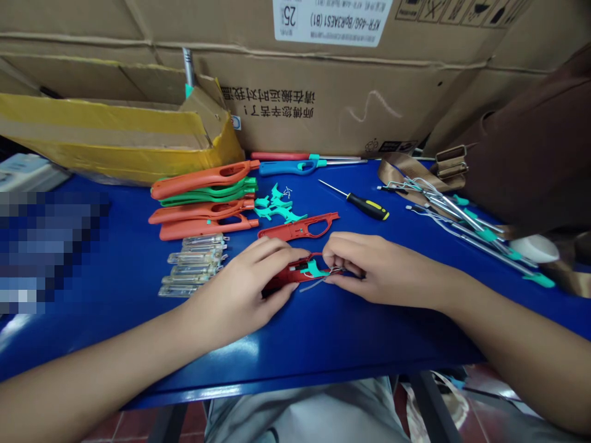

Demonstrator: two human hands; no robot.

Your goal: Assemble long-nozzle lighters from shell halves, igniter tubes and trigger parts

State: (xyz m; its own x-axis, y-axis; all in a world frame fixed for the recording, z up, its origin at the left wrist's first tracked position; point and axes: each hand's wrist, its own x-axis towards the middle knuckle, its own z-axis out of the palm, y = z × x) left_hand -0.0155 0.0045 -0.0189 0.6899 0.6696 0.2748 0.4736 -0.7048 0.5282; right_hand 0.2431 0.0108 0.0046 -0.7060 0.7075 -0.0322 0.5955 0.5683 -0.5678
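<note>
My left hand (252,280) wraps round a red lighter casing half (286,275) on the table and steadies it. A teal trigger piece (314,268) sits inside this half, and thin wires (314,285) come out at its right end. At that end my right hand (369,264) pinches the wires between thumb and fingers. Just behind my hands lies the other red casing half (298,230), its hollow side up. Part of the held casing is hidden under my left fingers.
Orange and green casings (203,211) are stacked at left, above clear fuel tanks (191,271). Loose teal triggers (281,208), a screwdriver (368,205) and a blue lighter (290,167) lie behind. Metal tubes with wires (484,237) lie right; cardboard boxes (369,92) stand at the back.
</note>
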